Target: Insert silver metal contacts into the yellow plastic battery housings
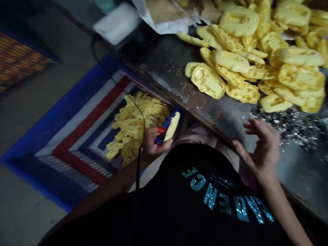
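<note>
Between the thumb and fingers of my left hand (155,141) is a yellow plastic shell (172,126), held edge-on above the near side of a blue crate. Red tape or a red covering shows on one finger. My right hand (263,147) hovers over the table edge with its fingers apart and nothing in it. Close beyond it lies a heap of small shiny metal pieces (299,128). A large pile of yellow plastic shells (232,61) covers the far part of the table, some with their hollow side up.
The blue crate (84,92), lined with red and white stripes, holds many yellow shells (143,114). A dark cable (115,80) hangs across it. On the grey table (176,73) are a white box-like object (118,24) and torn paper packaging (166,17).
</note>
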`<state>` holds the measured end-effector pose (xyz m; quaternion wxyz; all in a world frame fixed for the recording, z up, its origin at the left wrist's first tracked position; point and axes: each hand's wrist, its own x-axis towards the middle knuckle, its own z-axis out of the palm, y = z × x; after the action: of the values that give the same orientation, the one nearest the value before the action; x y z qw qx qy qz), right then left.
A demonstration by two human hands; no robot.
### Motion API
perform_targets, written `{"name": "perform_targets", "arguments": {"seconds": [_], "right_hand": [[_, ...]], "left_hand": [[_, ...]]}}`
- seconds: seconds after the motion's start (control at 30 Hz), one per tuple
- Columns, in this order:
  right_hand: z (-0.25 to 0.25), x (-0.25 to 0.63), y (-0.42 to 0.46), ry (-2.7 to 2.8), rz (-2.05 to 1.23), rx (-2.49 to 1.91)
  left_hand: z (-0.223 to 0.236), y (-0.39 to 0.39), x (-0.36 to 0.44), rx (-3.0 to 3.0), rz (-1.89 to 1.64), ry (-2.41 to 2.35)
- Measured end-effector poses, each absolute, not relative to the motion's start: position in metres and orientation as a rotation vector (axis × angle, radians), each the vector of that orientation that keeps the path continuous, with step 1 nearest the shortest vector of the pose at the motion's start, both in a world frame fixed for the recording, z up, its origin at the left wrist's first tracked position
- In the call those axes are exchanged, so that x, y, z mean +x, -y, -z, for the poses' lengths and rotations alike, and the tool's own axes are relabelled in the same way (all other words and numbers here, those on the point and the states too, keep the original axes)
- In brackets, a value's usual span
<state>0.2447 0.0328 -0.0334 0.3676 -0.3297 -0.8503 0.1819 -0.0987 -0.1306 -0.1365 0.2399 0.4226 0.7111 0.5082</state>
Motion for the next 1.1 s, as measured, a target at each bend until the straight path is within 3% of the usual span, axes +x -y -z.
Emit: {"name": "perform_targets", "arguments": {"seconds": [0.1, 0.23, 0.33, 0.53, 0.73, 1.1], "right_hand": [[0.038, 0.250, -0.034, 2.145, -0.488, -0.856], [0.021, 0.242, -0.028, 2.170, -0.479, -0.853], [0.005, 0.227, -0.022, 2.185, -0.587, -0.781], [0.000, 0.195, -0.020, 1.928, -1.203, -0.806], [0.004, 0.204, -0.016, 1.718, -1.349, -0.777], [0.005, 0.224, -0.004, 1.624, -1.208, -0.771]], "left_hand": [[0.137, 0.158, -0.150, 0.921, -1.198, -2.310], [0.113, 0.146, -0.172, 0.775, -1.079, -2.338], [0.088, 0.117, -0.135, 0.793, -1.181, -2.012], [0.037, 0.066, -0.033, 0.777, -1.197, -1.080], [0.022, 0.045, -0.001, 0.692, -1.215, -0.636], [0.021, 0.037, 0.016, 1.667, -1.479, -0.858]]}}
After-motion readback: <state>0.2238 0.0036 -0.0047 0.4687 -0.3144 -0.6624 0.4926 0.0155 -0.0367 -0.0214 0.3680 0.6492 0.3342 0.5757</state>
